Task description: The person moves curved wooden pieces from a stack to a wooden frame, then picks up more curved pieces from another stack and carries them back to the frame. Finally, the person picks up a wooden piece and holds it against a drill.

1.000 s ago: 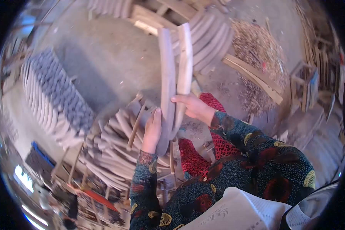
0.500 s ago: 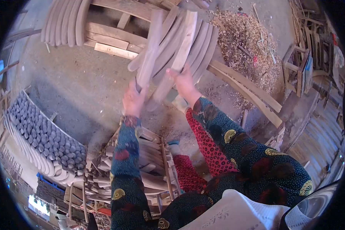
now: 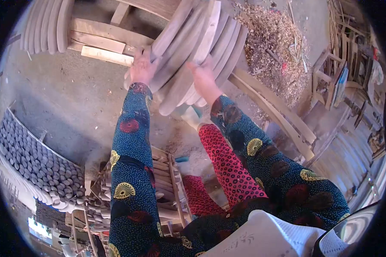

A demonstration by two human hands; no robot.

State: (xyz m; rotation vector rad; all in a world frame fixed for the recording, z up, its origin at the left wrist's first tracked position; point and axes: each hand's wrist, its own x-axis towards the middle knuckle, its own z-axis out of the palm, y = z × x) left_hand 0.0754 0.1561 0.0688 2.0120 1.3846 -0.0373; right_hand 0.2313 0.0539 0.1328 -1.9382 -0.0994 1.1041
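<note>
A fanned stack of smooth, curved wooden pieces (image 3: 180, 60) rests on a low wooden frame in front of me. At the stack's left side, my left hand (image 3: 142, 67) is closed against the outermost curved piece; its fingertips are partly hidden. My right hand (image 3: 203, 77) grips a curved piece (image 3: 206, 36) with a pale flat face, thumb on its left side and fingers to the right. The lower ends of the pieces hang over the frame near my foot.
Another row of curved pieces (image 3: 47, 25) lies at the frame's left end. Wood shavings (image 3: 272, 51) heap up behind at right, near long boards (image 3: 274, 111). Stacked wood (image 3: 38, 158) stands at left, and a rack (image 3: 171, 188) of pieces beside my legs.
My left hand has moved up and left, bringing a raised curved piece down against the stack's left side. My right hand stays on the pale-faced piece, shifted slightly. The view has turned a little.
</note>
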